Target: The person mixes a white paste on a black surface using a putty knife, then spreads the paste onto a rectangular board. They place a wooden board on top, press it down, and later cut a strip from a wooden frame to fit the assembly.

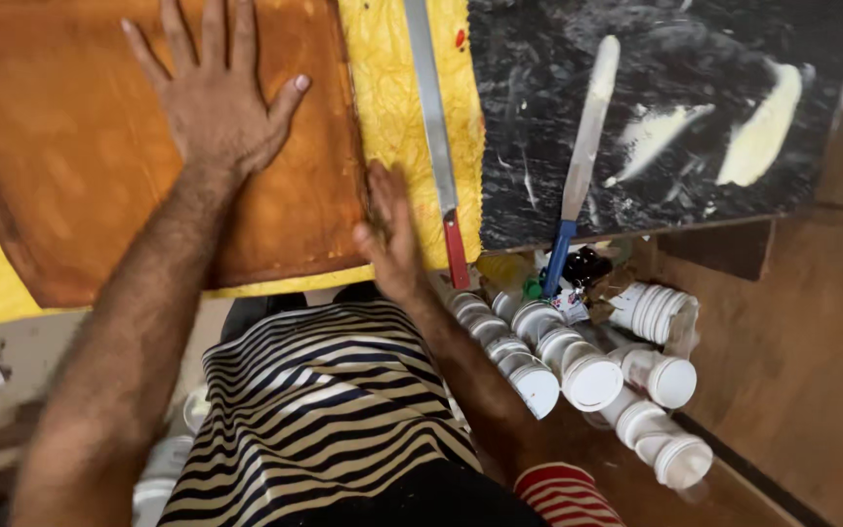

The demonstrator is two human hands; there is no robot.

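My left hand (pixel 219 93) lies flat with spread fingers on a brown leather-like sheet (pixel 60 146). This sheet rests on a yellow crinkled cloth (pixel 397 107). My right hand (pixel 387 229) is edge-on at the sheet's lower right corner, fingers together, touching the sheet's edge; it is blurred. Just right of that hand lies a long metal ruler with a red end (pixel 436 137).
A dark marble slab (pixel 656 59) with cream paste smears holds a blue-handled palette knife (pixel 582 146). Below it lie several white-capped bottles (pixel 587 371) and a small dark jar (pixel 587 263). My striped shirt (pixel 324 410) fills the bottom.
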